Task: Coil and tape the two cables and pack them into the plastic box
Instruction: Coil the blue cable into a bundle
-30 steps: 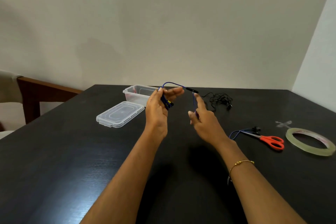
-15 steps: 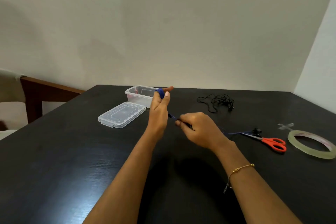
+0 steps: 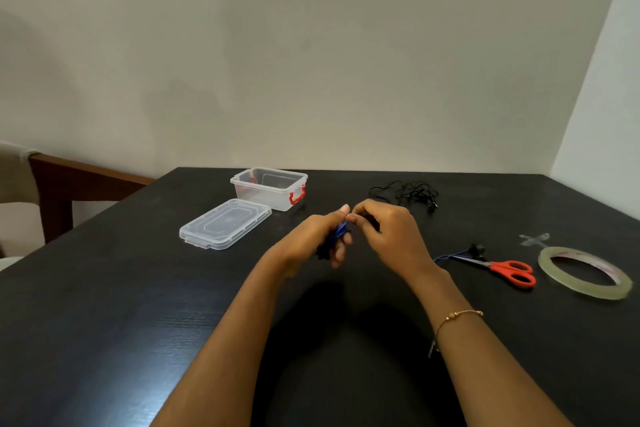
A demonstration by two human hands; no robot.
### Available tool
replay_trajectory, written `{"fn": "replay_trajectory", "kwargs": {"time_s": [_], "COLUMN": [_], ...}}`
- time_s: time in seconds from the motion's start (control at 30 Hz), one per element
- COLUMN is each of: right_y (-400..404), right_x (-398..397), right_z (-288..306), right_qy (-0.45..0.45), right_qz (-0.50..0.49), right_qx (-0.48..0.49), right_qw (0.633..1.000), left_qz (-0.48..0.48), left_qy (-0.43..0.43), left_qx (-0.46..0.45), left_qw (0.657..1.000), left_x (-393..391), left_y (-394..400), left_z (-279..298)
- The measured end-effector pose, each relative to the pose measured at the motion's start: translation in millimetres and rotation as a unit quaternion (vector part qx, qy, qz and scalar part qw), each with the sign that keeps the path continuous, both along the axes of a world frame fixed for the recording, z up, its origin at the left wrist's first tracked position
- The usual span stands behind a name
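Blue cable (image 3: 341,230) sits bunched between your two hands above the counter (image 3: 138,305), and that is where the next move turns. Your left hand (image 3: 320,241) has its fingers curled round the blue coil, thumb up on top of it. Your right hand (image 3: 388,234) meets it from the right, its fingertips (image 3: 351,217) pinching the strand right at the coil. The free tail of the cable trails off to your right, low along the counter, and its far end lies just beside the red-handled scissors (image 3: 509,270). So the slack runs rightward from the coil, on your right hand's side; that hand is the nearer one to draw in the next length, while the left serves as the former.

Tape roll (image 3: 583,276) lies farther right, past the scissors, with a short piece of tape (image 3: 535,238) stuck to the counter behind it; your right hand is again the nearer.

Black cable (image 3: 410,196) lies in a loose tangle beyond your right hand, untouched. Plastic box (image 3: 268,191) stands open beyond your left hand, its lid (image 3: 225,227) flat on the counter just in front of it.
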State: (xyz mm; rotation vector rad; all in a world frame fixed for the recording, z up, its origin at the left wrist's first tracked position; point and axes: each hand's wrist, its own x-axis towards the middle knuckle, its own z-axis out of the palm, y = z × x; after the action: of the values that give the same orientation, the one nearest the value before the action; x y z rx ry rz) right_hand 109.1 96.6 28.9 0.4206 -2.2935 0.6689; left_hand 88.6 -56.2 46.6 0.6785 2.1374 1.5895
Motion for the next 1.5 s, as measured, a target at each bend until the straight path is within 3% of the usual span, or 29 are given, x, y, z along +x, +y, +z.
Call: {"fn": "replay_trajectory", "kwargs": {"time_s": [0.23,0.5,0.63,0.73,0.87,1.07,1.17,1.27,1.4,1.5], "right_y": [-1,-11,-20,-26,-27,-24,-19,-14,-7,-3], "right_x": [-2,-2,1,5,8,15,15,11,6,3], "right_z": [2,-6,-9,-7,-2,7,10,10,7,4], "right_qy": [0.013,-0.076,-0.153,-0.167,-0.109,-0.033,-0.021,-0.013,-0.017,-0.017], "right_qz": [0.013,0.016,0.026,0.036,0.022,0.023,0.026,0.019,0.010,0.003], "right_qx": [-0.051,0.040,0.107,0.141,0.168,0.102,0.058,0.041,0.030,0.005], "right_qw": [0.999,0.996,0.982,0.975,0.979,0.994,0.998,0.999,0.999,1.000], "left_qz": [-0.030,0.022,0.084,0.112,0.140,0.186,0.131,0.054,-0.035,-0.041], "left_qy": [-0.135,-0.211,-0.212,-0.180,-0.125,-0.038,0.021,0.003,-0.037,-0.072], "left_qx": [0.221,0.526,0.567,0.540,0.470,0.262,0.105,0.013,-0.012,0.060], "left_qw": [0.965,0.824,0.792,0.815,0.862,0.946,0.986,0.998,0.999,0.995], "left_x": [1,-14,-21,-19,-19,-13,-7,-1,4,3], "left_y": [-2,-2,-5,-4,0,9,7,6,3,-1], "left_z": [2,3,1,-1,-2,-5,-7,-5,-2,-1]}}
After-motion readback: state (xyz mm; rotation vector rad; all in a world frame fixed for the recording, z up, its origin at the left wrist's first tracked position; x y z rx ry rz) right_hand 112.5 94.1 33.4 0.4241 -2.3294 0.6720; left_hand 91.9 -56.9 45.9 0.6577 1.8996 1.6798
